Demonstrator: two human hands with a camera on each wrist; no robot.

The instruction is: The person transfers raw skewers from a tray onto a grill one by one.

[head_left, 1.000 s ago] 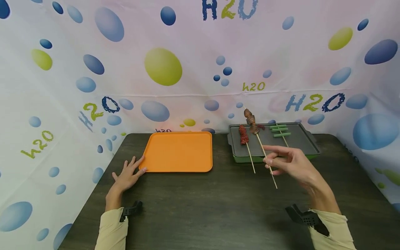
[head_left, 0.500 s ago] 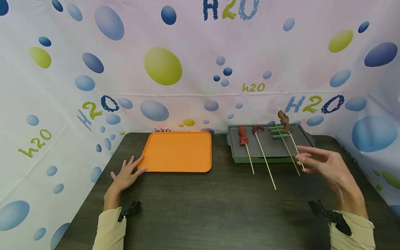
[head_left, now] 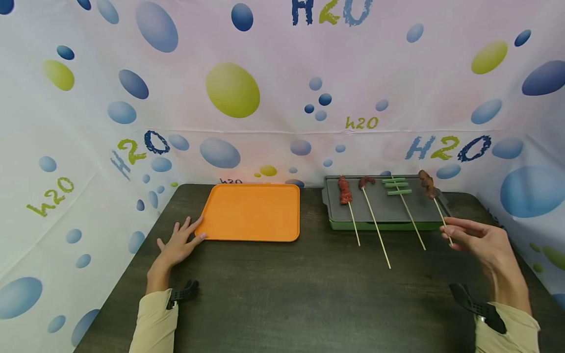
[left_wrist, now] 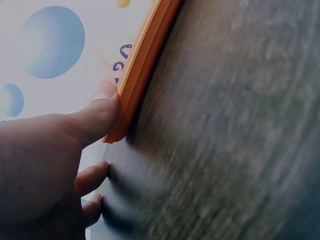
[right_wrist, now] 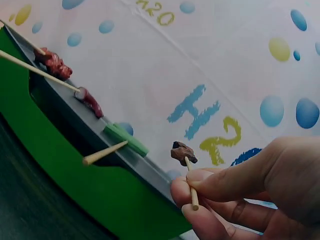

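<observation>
My right hand (head_left: 483,242) pinches the stick of a brown meat skewer (head_left: 427,184) between thumb and fingers; the meat end is over the right end of the grill pan (head_left: 371,213). In the right wrist view the brown meat (right_wrist: 183,153) shows just past the fingertips. Across the pan lie a red meat skewer (head_left: 345,190), a skewer with a dark red curled piece (head_left: 366,182) and a green vegetable skewer (head_left: 397,185), their sticks reaching over the front edge. At the left, my left hand (head_left: 176,246) touches the near left corner of an orange tray (head_left: 251,213), fingers spread.
A dark wooden table (head_left: 282,289) carries everything. Behind it hangs a white curtain (head_left: 273,59) with blue and green dots, close to the backs of the tray and pan. The pan's green base (right_wrist: 60,160) shows below its grey top in the right wrist view.
My right hand has carried the brown meat skewer rightward, past the green vegetable skewer, and lowered its meat end toward the pan's right end. My left hand stays at the tray corner.
</observation>
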